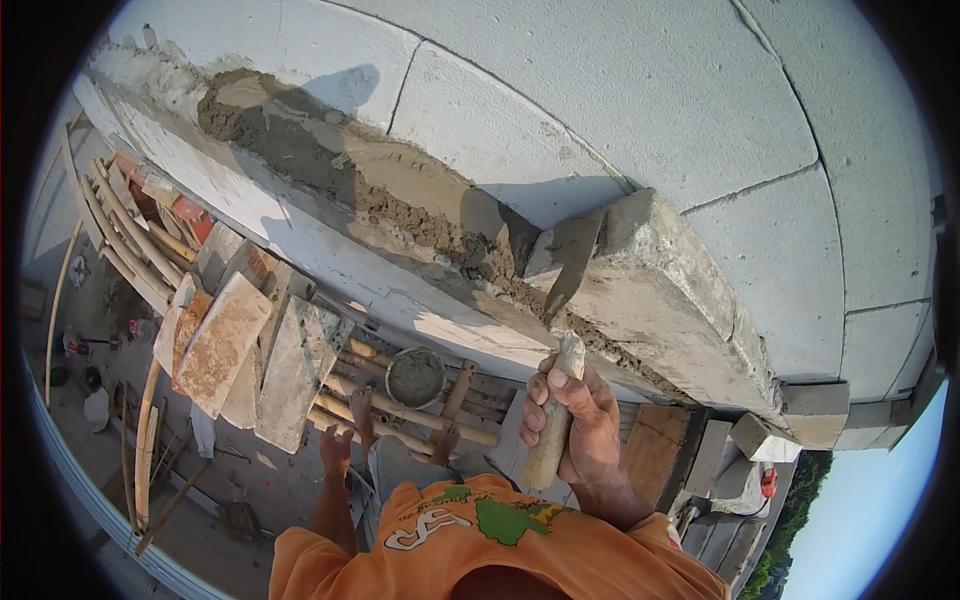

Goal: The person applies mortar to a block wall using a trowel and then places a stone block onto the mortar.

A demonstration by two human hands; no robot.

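My right hand [580, 425] is closed round the thick wooden handle of a trowel [575, 262]. The trowel's grey blade points up and away from me, against the end of a large pale block [660, 285] on the wall ledge. A strip of wet mortar [400, 205] runs along the ledge to the left of that block, part smoothed and part lumpy. Low on the left, my left hand [336, 452] hangs beside my leg with its fingers apart, holding nothing. Nearest to it are stacked flat blocks [305, 370].
A round bucket of mortar [415, 378] stands on the bamboo pole scaffold [400, 410] by my feet. More poles [135, 240] lie at the left. A pale block wall [620, 90] rises ahead. On the right are a wooden board [655, 450] and loose blocks [720, 460].
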